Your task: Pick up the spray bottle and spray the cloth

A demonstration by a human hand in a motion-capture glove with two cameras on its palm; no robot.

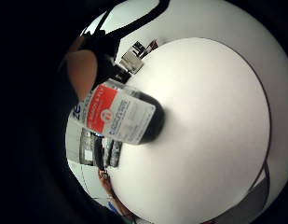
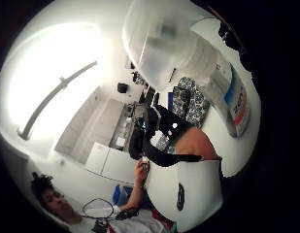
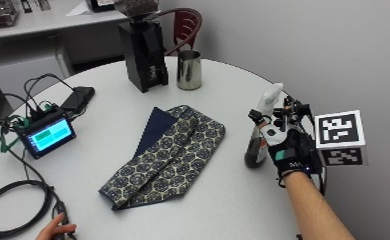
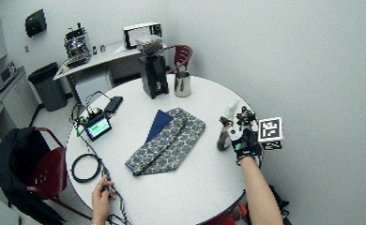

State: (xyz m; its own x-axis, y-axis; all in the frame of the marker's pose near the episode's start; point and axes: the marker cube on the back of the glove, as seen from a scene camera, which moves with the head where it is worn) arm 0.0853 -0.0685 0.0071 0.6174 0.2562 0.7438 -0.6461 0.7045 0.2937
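Gloved right hand point(image 3: 285, 145) wraps its fingers round our dark spray bottle with white trigger head and red-and-white label point(image 3: 258, 137), standing on the round white table point(image 3: 248, 200) right of the folded navy patterned cloth point(image 3: 172, 155), probably so we can lift it.

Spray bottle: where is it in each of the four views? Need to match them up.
Outside view: spray bottle in the gloved right hand, beside the patterned cloth.
Wide outside view: same grip, near the table's edge.
Little finger palm view: labelled body close up, over the white table.
Thumb palm view: white head and label, cloth behind.
Shared landmark: the round white table.
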